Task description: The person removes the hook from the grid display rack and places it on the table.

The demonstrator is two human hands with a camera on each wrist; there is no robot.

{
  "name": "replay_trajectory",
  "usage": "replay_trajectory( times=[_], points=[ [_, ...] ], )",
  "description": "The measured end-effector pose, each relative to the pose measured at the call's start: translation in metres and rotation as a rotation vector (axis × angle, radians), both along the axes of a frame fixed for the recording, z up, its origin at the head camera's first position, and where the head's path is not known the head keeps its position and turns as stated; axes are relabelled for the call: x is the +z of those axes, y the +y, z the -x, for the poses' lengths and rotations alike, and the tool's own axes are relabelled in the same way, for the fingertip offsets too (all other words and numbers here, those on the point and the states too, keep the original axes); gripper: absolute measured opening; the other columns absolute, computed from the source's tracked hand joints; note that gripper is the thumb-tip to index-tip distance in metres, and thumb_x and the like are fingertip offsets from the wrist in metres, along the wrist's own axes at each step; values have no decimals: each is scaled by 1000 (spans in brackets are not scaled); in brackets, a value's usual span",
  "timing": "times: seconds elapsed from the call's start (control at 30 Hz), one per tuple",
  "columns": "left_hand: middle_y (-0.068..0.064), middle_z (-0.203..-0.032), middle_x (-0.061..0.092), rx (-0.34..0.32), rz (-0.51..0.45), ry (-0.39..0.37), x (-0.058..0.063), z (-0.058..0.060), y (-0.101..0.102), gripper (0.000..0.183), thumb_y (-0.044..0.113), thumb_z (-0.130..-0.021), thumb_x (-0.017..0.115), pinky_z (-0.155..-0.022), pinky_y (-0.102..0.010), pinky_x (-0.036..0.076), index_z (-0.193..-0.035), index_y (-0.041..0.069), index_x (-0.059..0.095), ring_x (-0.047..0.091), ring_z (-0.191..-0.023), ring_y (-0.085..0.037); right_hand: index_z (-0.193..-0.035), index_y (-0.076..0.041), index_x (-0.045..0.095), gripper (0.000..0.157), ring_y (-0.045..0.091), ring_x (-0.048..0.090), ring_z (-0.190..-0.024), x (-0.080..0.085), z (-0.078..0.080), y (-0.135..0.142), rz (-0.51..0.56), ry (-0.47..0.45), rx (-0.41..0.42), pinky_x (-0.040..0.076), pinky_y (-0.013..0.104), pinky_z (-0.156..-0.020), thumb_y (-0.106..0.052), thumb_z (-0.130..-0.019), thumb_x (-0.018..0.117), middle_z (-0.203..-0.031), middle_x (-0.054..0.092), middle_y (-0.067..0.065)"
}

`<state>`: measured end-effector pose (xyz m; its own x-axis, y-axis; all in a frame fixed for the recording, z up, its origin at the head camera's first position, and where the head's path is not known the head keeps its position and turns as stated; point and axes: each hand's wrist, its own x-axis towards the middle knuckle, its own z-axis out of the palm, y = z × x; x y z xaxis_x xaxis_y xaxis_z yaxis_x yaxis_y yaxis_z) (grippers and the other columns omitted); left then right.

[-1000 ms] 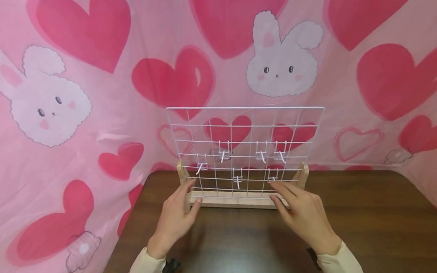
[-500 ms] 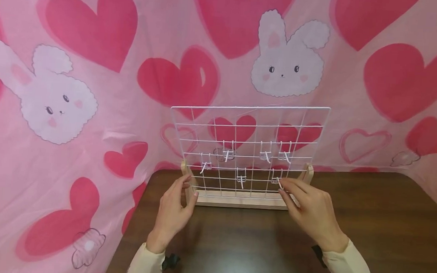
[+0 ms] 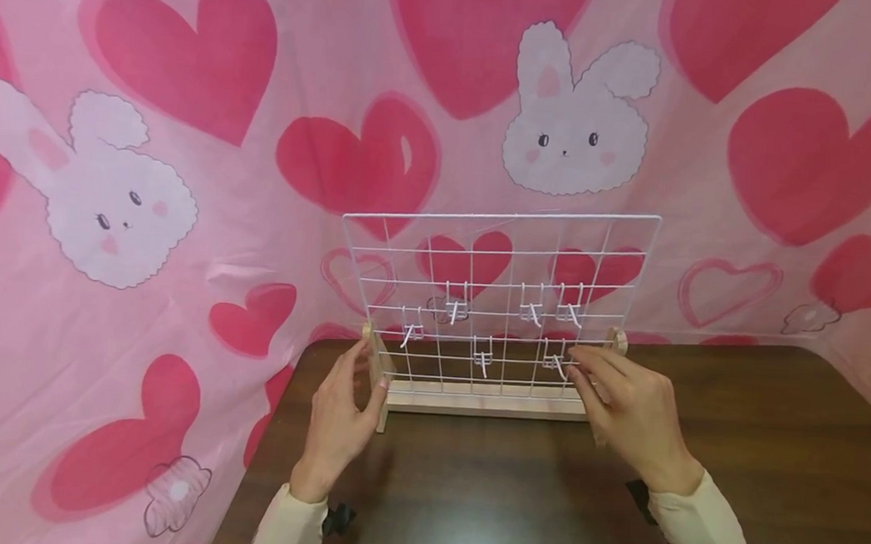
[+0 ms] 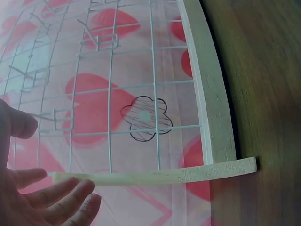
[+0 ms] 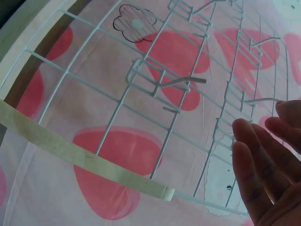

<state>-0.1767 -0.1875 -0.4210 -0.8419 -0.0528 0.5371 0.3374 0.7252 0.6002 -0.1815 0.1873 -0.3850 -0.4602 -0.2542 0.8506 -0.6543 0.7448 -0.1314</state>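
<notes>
A white wire grid panel [image 3: 511, 264] stands upright in a pale wooden stand [image 3: 483, 400] with a post at each side. Several white wire hooks hang on it, among them a lower right hook [image 3: 554, 358] and a far left hook [image 3: 412, 330]. My left hand [image 3: 340, 424] is by the left post, fingers spread and holding nothing; in the left wrist view its fingertips [image 4: 82, 188] overlap the post's end. My right hand [image 3: 632, 409] is in front of the right post, thumb and fingers beside the lower right hook. In the right wrist view, that hook's prong [image 5: 188, 81] sticks out free of the fingers.
The dark brown wooden table [image 3: 467, 490] carries the stand near its back edge. Behind and to the left hangs a pink cloth [image 3: 258, 236] printed with hearts and rabbits. Black straps [image 3: 340, 518] show at the wrists.
My right hand has shifted right, off the front of the lower right hook, which now shows more fully. My left hand has drawn slightly left, uncovering more of the left post. The view has turned slightly.
</notes>
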Motion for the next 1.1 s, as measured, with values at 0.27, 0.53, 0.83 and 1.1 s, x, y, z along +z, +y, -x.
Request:
replay_trajectory(
  times=[0.27,0.53,0.83,1.1],
  points=[
    [-12,-132,69,28,3,18,-1,6,-4,64,18,-91,78,-90,-49,63,-149,12,53,73,-114,-31,-108,-3,79,51,23,74,-69,3,3,5,19,25,-11,57,46,-62,-45,-108,50,-96,81,11],
    [-13,-138,66,29,-2,-11,-2,9,-8,65,18,-93,76,-96,-51,61,-151,11,50,71,-119,-34,-107,-2,78,48,16,65,-58,5,6,9,43,61,-4,54,37,-54,-43,-108,52,-90,80,11],
    [-15,-143,64,11,1,0,-4,13,-10,62,14,-95,72,-97,-54,60,-152,9,48,70,-119,-38,-111,0,77,50,15,60,-53,7,9,7,75,96,-4,53,35,-51,-44,-107,53,-89,80,14],
    [-18,-139,66,4,-11,83,-4,27,-13,55,12,-98,67,-96,-55,60,-150,5,50,73,-116,-37,-115,2,75,61,25,74,-66,9,16,6,60,45,-33,58,44,-60,-51,-107,48,-91,80,16]
  ],
)
